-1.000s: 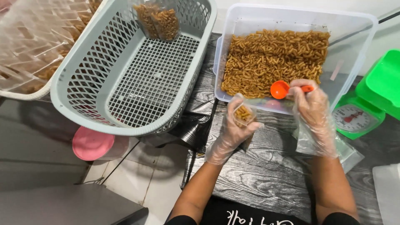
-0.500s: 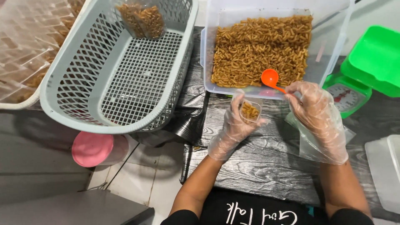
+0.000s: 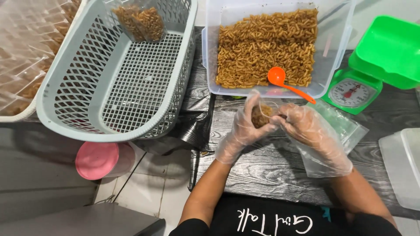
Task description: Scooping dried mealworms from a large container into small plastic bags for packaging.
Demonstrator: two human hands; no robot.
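Observation:
Both my hands wear thin clear gloves. My left hand (image 3: 243, 126) grips a small clear plastic bag of brown macaroni snack (image 3: 261, 114) from the left. My right hand (image 3: 313, 133) pinches the same bag from the right, just in front of the clear plastic tub (image 3: 210, 52) of macaroni snack (image 3: 267, 46). An orange scoop (image 3: 284, 83) rests in the tub, its handle sticking out over the front rim.
A grey mesh basket (image 3: 78, 109) at the left holds one filled bag (image 3: 140, 22). A green kitchen scale (image 3: 372, 70) stands at the right. Empty clear bags (image 3: 339, 124) lie under my right wrist. A pink lidded container (image 3: 98, 159) sits below the table; a white tray (image 3: 15, 116) at far left.
My right hand has let go of the orange scoop, which now lies in the tub, and has come to the small bag beside my left hand.

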